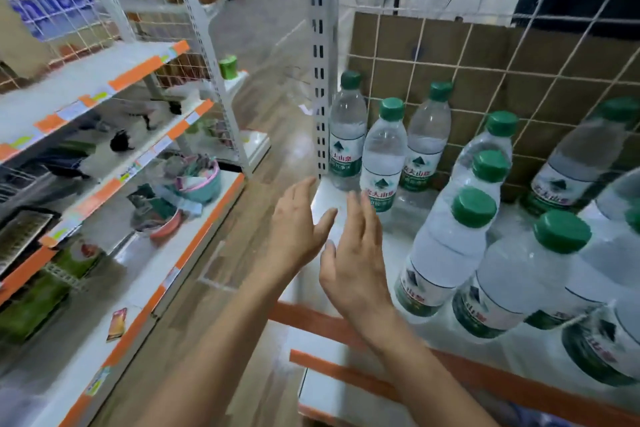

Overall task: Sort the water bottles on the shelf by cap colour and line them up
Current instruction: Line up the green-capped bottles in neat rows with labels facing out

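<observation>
My left hand (298, 229) and right hand (353, 263) both open, fingers straight, holding nothing. Hands side by side, small gap between, just below white post (320, 80), over bare corner of shelf (329, 204). Cannot tell if they touch it. Water bottles (446, 246) stand on shelf, all right of post. Every cap I see green. Nearest bottle (348, 135) just beside post, two more next to it. Bigger bunch farther right of post, packed close. Wire grid (485, 73) behind them.

Clear bottles (382, 156) with green caps stand on the white shelf (327, 199), three by the left corner, more to the right.
</observation>
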